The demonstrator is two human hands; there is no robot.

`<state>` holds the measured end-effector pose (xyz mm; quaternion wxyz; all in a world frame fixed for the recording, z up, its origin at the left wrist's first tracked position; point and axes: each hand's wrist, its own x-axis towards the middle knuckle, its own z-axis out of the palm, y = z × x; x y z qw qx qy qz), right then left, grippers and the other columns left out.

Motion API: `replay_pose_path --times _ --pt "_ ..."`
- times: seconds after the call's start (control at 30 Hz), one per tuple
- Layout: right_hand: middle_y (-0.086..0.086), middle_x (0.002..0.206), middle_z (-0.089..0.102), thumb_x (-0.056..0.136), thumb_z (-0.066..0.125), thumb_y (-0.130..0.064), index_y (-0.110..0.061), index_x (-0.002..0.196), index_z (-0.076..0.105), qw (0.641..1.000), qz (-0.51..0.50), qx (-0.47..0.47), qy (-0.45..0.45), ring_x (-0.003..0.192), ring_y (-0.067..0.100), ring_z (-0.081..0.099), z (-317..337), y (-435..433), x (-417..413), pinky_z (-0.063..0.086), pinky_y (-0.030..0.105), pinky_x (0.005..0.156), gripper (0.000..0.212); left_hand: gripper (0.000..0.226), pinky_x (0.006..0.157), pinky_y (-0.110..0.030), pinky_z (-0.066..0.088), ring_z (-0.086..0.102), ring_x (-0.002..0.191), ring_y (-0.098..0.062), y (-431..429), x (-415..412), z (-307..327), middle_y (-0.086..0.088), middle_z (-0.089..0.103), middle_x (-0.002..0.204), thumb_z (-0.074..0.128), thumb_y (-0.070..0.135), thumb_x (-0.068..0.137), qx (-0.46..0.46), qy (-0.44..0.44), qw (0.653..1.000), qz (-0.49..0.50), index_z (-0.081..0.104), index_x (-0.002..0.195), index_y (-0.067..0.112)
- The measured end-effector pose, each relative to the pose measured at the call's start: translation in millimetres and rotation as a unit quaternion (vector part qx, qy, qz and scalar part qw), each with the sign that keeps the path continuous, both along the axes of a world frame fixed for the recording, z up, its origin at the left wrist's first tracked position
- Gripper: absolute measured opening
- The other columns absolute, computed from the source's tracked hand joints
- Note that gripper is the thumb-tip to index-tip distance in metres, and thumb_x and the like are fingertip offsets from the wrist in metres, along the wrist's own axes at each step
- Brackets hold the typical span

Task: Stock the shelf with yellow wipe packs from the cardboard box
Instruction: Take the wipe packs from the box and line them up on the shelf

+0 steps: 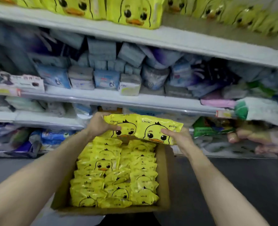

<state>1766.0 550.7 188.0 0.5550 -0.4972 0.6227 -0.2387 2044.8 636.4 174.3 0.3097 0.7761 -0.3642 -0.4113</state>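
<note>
**Two yellow packs being held over the box**

The left hand (100,123) is gripping the left pack (124,123) at its left end, with the thumb lying across the printed front and the fingers curling behind it. The right hand (178,136) is pinching the right pack (156,128) near its lower right corner, with the thumb pressing on the front beside the duck's face and the fingers tucked behind. Both packs are facing the camera with their duck prints upright, and their long axes are running left to right. The right pack is tilting slightly down toward the right and overlapping the left pack's right edge. The pair is hovering just above the far end of the cardboard box (163,176), which is sitting in front of the shelving. More yellow packs (115,176) are lying in rows inside the box, filling it. Matching duck packs (135,12) are standing along the top shelf (86,28), well above the hands
</note>
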Motion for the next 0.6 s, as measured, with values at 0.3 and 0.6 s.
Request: replay_pose_path --times 0.3,0.6 --pt "-0.001 0.082 0.073 0.067 0.082 -0.009 -0.014 0.086 0.068 0.984 0.026 -0.160 -0.072 0.065 0.008 0.066 131.5 -35.0 7.4 0.046 0.015 0.051 0.024 0.108 0.096 -0.044 0.048 0.062 0.109 -0.024 -52.0 25.4 126.3 -0.006 0.066 0.116 0.088 0.063 0.025 -0.145 -0.049 0.988 -0.014 0.064 0.115 0.009" --pt "0.008 0.090 0.073 0.070 0.080 -0.009 -0.015 0.085 0.067 0.962 0.033 -0.248 -0.107 0.074 0.019 0.068 207.8 -51.2 3.3 0.054 0.031 0.062 0.020 0.103 0.107 -0.044 0.036 0.045 0.128 -0.029 -50.7 3.7 234.5 -0.015 0.049 0.138 0.089 0.038 0.048 -0.228 -0.060 0.971 -0.028 0.045 0.135 0.004"
